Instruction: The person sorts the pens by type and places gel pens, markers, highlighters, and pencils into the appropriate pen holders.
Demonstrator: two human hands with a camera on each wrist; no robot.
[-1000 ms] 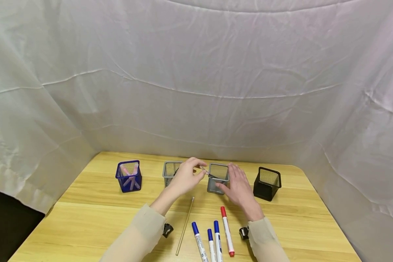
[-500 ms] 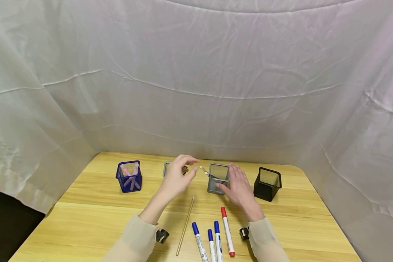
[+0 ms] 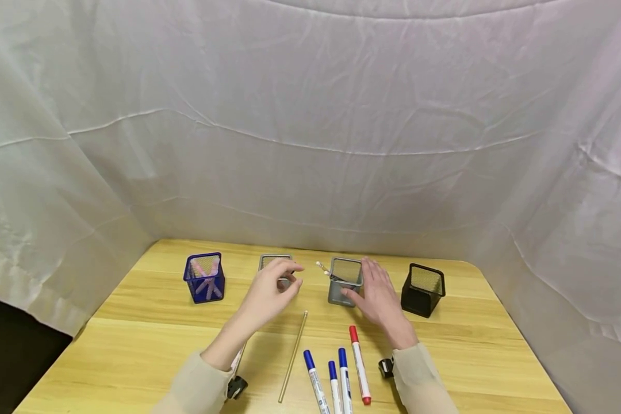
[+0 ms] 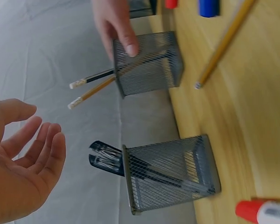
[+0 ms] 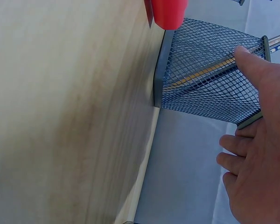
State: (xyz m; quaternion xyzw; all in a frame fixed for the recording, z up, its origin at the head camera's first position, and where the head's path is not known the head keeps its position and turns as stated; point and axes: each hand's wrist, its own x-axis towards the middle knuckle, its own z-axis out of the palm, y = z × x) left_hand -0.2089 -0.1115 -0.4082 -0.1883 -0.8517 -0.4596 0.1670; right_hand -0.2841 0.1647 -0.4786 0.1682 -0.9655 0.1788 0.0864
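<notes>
My left hand (image 3: 269,290) hovers with loosely bent fingers and holds nothing, in front of the left grey mesh pen cup (image 3: 275,257). In the left wrist view, black-capped pens (image 4: 106,157) stick out of that cup. My right hand (image 3: 379,296) grips the other grey mesh pen cup (image 3: 344,295) at its right side, thumb on the front face and fingers around the side. Two pencils lean in this cup, a yellow one (image 4: 94,91) and a dark one (image 4: 94,77), their eraser ends projecting over the rim. A loose pencil (image 3: 293,356) lies on the table between my forearms.
A blue mesh cup (image 3: 204,280) with pink sticks stands far left, a black mesh cup (image 3: 421,296) on the right. Blue-capped markers (image 3: 318,388) and a red marker (image 3: 359,366) lie in front. Another marker (image 3: 236,361) is partly behind my left wrist. Curtains surround the table (image 3: 134,345).
My left hand has let go of a pencil at the right grey cup and drawn back to the left. The pencil stays leaning in the cup. My right hand has not moved.
</notes>
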